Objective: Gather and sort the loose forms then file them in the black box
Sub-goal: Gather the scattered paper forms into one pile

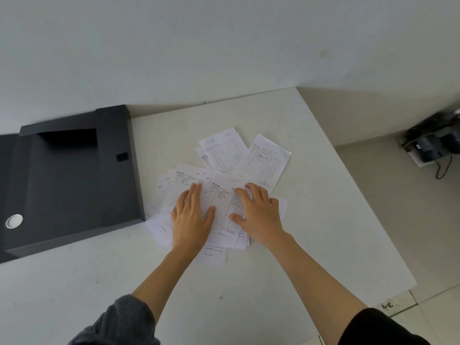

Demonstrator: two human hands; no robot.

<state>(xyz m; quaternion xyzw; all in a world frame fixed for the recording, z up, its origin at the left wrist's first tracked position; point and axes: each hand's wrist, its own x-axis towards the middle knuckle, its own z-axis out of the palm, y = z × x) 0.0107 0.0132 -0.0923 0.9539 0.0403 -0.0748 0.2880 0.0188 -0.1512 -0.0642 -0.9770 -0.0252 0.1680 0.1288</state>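
Several loose white printed forms (225,212) lie fanned and overlapping on the white table (323,232). Two more forms sit apart at the back, one (224,150) upright and one (265,161) angled to the right. My left hand (190,215) rests flat on the left part of the pile, fingers spread. Flat on the pile's right part is my right hand (257,212), thumb on the top form. Neither hand grips a sheet. The black box (74,180) lies open on the left, its inside bare.
The box's open lid (10,185) extends off the left edge, with a round metal ring (14,221) on it. The table's right edge drops to a tiled floor, where a dark device with cables (433,145) sits. A white wall stands behind the table.
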